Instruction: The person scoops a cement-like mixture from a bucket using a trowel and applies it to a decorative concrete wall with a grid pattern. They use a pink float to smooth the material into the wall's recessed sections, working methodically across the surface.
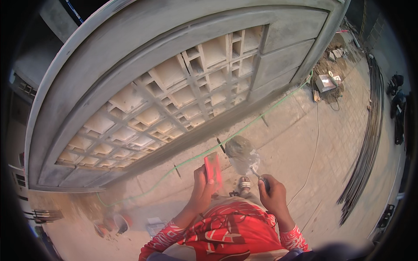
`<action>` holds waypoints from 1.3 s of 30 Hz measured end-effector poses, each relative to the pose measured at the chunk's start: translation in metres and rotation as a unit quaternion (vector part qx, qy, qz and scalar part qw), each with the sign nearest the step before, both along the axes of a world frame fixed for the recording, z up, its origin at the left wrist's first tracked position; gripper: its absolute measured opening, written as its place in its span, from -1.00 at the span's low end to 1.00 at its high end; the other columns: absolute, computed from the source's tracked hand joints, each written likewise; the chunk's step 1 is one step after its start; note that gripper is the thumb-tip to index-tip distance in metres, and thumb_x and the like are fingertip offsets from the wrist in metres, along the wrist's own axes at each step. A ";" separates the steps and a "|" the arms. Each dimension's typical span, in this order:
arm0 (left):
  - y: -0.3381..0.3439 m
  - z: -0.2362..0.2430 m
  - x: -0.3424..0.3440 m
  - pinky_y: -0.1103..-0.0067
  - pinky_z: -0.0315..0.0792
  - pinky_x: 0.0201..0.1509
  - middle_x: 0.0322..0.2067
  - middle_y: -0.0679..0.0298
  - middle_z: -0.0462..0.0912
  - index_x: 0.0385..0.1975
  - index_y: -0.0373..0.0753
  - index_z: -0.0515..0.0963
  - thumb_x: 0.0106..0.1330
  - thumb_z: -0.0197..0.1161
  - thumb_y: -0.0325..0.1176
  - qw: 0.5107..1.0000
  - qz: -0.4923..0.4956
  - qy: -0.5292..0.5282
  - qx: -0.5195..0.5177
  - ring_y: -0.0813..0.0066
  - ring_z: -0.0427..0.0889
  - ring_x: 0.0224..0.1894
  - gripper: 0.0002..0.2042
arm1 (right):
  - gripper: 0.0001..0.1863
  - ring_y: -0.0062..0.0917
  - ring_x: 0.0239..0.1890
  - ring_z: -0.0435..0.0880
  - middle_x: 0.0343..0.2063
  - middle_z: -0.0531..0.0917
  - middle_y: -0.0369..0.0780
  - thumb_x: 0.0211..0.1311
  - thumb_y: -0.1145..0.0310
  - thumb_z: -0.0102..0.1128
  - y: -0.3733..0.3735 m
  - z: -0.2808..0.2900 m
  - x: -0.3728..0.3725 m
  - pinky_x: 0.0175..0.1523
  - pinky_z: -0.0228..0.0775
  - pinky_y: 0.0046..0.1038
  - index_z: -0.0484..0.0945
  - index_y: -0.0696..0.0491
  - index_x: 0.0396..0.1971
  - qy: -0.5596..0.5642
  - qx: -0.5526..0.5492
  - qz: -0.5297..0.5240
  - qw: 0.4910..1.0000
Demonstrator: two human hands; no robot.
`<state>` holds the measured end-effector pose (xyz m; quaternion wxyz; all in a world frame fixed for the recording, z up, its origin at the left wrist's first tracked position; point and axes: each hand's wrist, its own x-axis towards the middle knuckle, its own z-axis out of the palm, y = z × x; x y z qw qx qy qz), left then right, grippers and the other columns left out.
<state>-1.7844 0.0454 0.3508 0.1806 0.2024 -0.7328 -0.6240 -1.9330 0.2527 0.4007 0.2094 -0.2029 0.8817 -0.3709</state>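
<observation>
In my left hand (202, 188) is a flat, red, rectangular plastering float (212, 170), held upright in front of me with the fingers closed at its side. My right hand (272, 193) grips the dark handle of a trowel (255, 170), whose pale blade points away from me. Beyond the trowel a heap of wet grey mortar (239, 149) lies low in front of my feet; the blade overlaps its near edge, and I cannot tell whether they touch. The far side of the float is hidden.
A grey wall (287, 39) with a lattice of pale hollow blocks (172, 95) rises ahead. Along its foot runs a green hose (257, 118). Long dark bars (365, 143) lie at the right. A white box (325, 82) sits far right, a bucket (122, 222) lower left.
</observation>
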 end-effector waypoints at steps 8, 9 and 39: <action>0.003 -0.038 -0.010 0.09 0.27 0.18 0.09 -0.10 0.26 0.37 -0.26 0.25 0.13 0.41 -0.53 0.868 0.031 0.010 -0.496 -0.10 0.33 0.09 -0.26 | -0.69 -0.11 -0.38 0.72 -0.47 0.70 -0.04 0.39 0.20 0.17 -0.019 0.000 0.004 -0.23 0.51 -0.18 0.62 0.14 -0.12 -0.029 0.001 0.027 0.999; 0.003 -0.040 -0.011 0.09 0.27 0.18 0.09 -0.10 0.26 0.36 -0.24 0.27 0.10 0.42 -0.54 0.851 0.034 0.000 -0.525 -0.10 0.33 0.08 -0.25 | -0.69 -0.11 -0.38 0.72 -0.47 0.70 -0.04 0.40 0.19 0.16 -0.020 0.000 0.005 -0.22 0.51 -0.18 0.62 0.14 -0.12 -0.040 0.000 0.026 0.999; -0.039 0.026 -0.004 0.56 0.48 0.08 0.09 0.22 0.55 0.29 -0.36 0.35 0.41 0.21 -0.45 0.986 0.112 -0.036 0.120 0.57 0.57 0.01 -0.54 | -0.72 -0.07 -0.34 0.72 -0.41 0.73 -0.02 0.31 0.17 0.26 0.005 -0.008 -0.008 -0.20 0.53 -0.15 0.67 0.10 -0.22 0.054 0.038 0.034 0.997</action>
